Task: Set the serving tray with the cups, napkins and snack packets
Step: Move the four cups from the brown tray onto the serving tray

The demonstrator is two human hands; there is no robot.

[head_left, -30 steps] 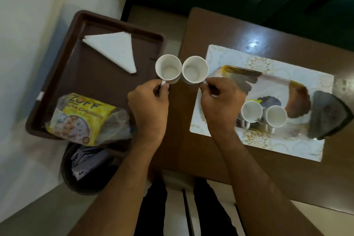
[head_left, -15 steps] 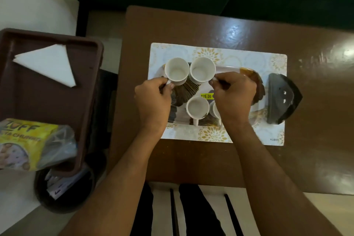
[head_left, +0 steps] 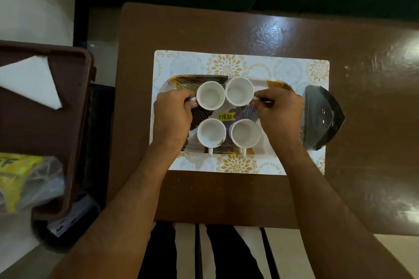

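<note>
A patterned serving tray lies on a floral placemat on the brown table. My left hand pinches the handle of a white cup at the tray's back left. My right hand pinches the handle of a second white cup beside it. Two more white cups stand at the tray's front, handles toward me. A folded white napkin and a yellow snack packet lie in a brown bin tray at the left.
A dark napkin holder sits on the placemat's right end, close to my right hand. A dark waste bin stands on the floor below the brown bin tray. My legs show under the table's near edge.
Both hands carried the two cups rightward from beside the brown bin tray to the back of the serving tray, behind the two cups there. The handles now point outward.
</note>
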